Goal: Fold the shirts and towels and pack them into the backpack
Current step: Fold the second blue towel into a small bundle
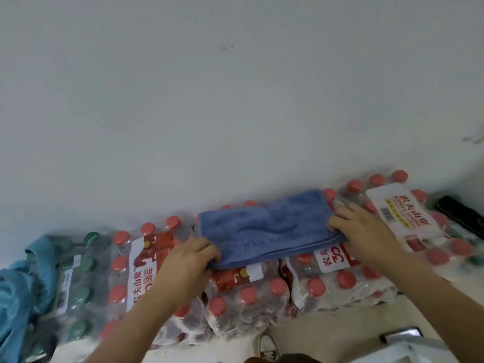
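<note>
While the left hand [188,260] and right hand [358,229] each pinch an end of the blue folded microfibre towel [264,231] atop shrink-wrapped red-capped bottle packs [248,294], square its edges, pulling taut.

One blue towel [267,226] lay there. Two hands showed: left hand [188,260], right hand [364,229]. Bottle packs numbered at least five: one green-capped pack [78,271], four red-capped packs [248,292]. There was also one light-blue cloth [15,292], one shoe [267,344], one black device [458,213].
</note>
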Demonstrator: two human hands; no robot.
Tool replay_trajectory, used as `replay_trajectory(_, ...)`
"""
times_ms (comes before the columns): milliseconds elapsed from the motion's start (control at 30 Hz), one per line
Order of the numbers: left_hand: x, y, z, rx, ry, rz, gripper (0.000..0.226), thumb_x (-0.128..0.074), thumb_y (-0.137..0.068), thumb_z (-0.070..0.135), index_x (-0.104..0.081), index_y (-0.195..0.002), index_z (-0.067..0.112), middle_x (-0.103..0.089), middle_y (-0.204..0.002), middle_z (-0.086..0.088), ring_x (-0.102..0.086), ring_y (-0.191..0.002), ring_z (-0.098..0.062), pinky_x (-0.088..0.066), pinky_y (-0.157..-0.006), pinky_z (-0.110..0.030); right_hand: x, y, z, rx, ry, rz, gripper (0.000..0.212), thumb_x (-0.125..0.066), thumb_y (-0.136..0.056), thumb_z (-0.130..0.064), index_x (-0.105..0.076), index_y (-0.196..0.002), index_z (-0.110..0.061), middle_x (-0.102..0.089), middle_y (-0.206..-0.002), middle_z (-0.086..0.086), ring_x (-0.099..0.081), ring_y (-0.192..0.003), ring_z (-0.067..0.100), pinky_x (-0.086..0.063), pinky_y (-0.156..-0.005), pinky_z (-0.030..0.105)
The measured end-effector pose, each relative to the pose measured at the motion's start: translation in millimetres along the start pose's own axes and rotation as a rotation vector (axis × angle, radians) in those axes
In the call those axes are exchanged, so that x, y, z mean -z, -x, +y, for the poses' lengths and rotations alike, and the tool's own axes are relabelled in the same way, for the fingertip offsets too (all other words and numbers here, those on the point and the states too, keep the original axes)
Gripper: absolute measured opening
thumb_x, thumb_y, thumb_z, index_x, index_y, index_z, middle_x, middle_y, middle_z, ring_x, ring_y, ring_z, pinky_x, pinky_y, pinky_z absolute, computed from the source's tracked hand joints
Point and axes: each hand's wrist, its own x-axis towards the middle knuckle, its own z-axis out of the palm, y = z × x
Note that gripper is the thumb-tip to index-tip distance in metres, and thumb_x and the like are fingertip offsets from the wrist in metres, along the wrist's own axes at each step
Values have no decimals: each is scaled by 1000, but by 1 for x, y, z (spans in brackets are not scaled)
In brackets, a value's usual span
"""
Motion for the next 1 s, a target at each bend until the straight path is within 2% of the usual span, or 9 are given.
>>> replay_trajectory(100, -22, 17, 4, -63, -88, -165, 58, -76, -55, 20, -57, -108, 34, -66, -83, 11, -65, -68, -16, -55, -57, -28, -15, 29, -5, -51, 23, -20, 17, -50, -58, -12, -58, -72, -15, -56, -78, 4, -46, -76, 23, -39, -57, 28)
replay_trajectory(200, -20, 25, 19, -117, -198, -367, 87, -80, -58, 28, -41, -134, 43, -64, -88, 13, -64, -72, -11, -56, -60, -26, -5, 39, -17, -167, 151, -177, 26, -69, -55, -6, -60, -74, -19, -58, -81, 0, -58, -81, 28, -37, -62, 31)
replay_trajectory(333, 14, 10, 33, -35, -19, -647, 68, -50, -85, 15, -30, -139, 50, -56, -116, 7, -55, -92, -13, -49, -79, -26, 33, 32, -43, -384, 299, -456, 22, -56, -83, -14, -62, -99, -26, -49, -114, -12, -46, -115, 20, -34, -95, 41)
replay_trajectory(400, 15, 1, 36, -54, 98, -503, 44, -42, -87, 22, -55, -125, 40, -61, -113, 7, -56, -93, -12, -50, -81, -29, 33, 25, -56, -442, 172, -295, 25, -56, -84, -10, -66, -106, -19, -58, -118, -3, -51, -112, 25, -42, -94, 39)
replay_trajectory(500, -11, -11, 25, -11, -14, -158, 47, -31, -90, 35, -61, -125, 25, -56, -132, -3, -54, -116, -24, -51, -91, -41, 5, 1, -94, -403, -91, 15, 35, -59, -87, -12, -62, -121, -4, -59, -129, 15, -55, -118, 34, -47, -94, 42)
replay_trajectory(633, -45, -15, 11, 67, -191, -221, 56, -17, -99, 50, -38, -145, 26, -31, -153, -9, -32, -139, -31, -24, -112, -52, -52, -32, -149, -300, -180, -151, 74, -14, -89, -53, -24, -150, -11, -22, -157, 10, -20, -145, 27, -26, -115, 44)
replay_trajectory(733, -49, -6, 1, 129, -157, -234, 61, -12, -97, 60, -29, -148, 30, -28, -155, -8, -28, -141, -32, -27, -111, -55, -84, -35, -153, -335, -145, -192, 79, -9, -87, -61, -10, -153, -16, -10, -160, 7, -10, -147, 24, -21, -117, 43)
replay_trajectory(867, -37, -1, -12, 402, 102, -144, 75, -38, -88, 65, -21, -149, 26, -28, -154, -5, -28, -139, -29, -26, -113, -44, -97, -31, -151, -370, -92, -149, 73, -20, -94, -58, -23, -148, -10, -34, -151, 15, -37, -137, 30, -35, -107, 41)
replay_trajectory(1000, -26, -6, -8, 744, 493, 6, 71, -72, -80, 27, -35, -140, 20, -52, -132, -1, -53, -115, -26, -47, -91, -32, -97, -30, -154, -373, -50, -86, 72, -26, -92, -56, -26, -146, -9, -38, -149, 15, -40, -136, 29, -33, -107, 44)
